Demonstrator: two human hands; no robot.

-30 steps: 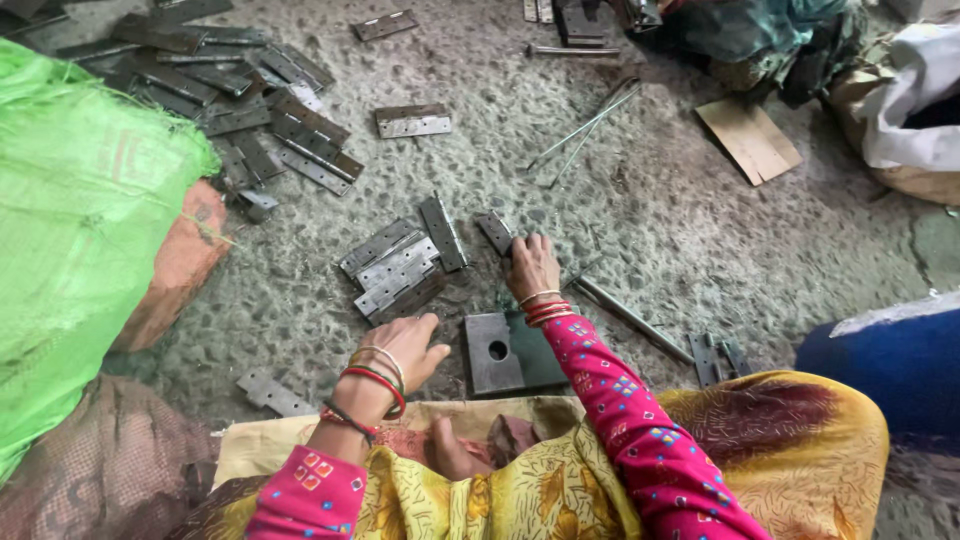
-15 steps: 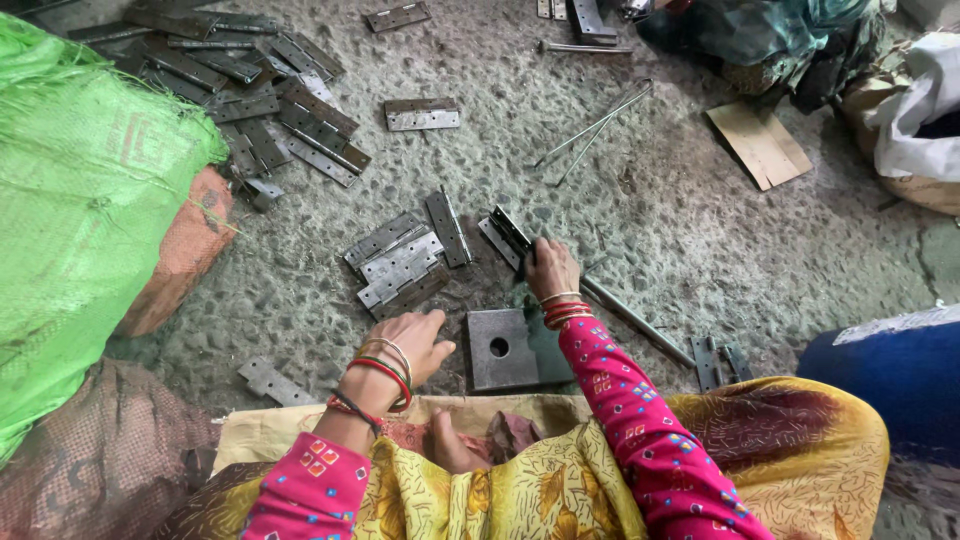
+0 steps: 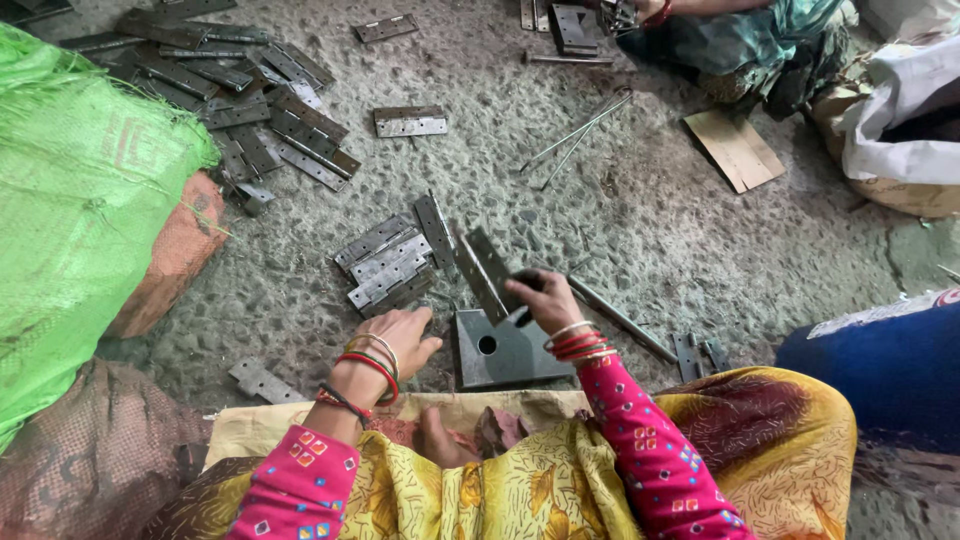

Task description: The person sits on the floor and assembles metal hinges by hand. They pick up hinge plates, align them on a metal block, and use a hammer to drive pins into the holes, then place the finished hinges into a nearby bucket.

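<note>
A long metal hinge [image 3: 483, 272] was lifted at a tilt just above the floor, its near end clasped in the right hand [image 3: 545, 300], directly over the far edge of a square steel block with a round hole [image 3: 505, 352]. The left hand [image 3: 400, 340] lay slack and empty on the rough floor [image 3: 650, 210], fingers spread, just beside a small pile of hinges [image 3: 388, 265] and near the block. Red and gold bangles [image 3: 575, 345] ringed the right wrist. A green woven sack [image 3: 80, 200] stood at the left, with a larger scatter of hinges [image 3: 250, 95] beyond it.
</note>
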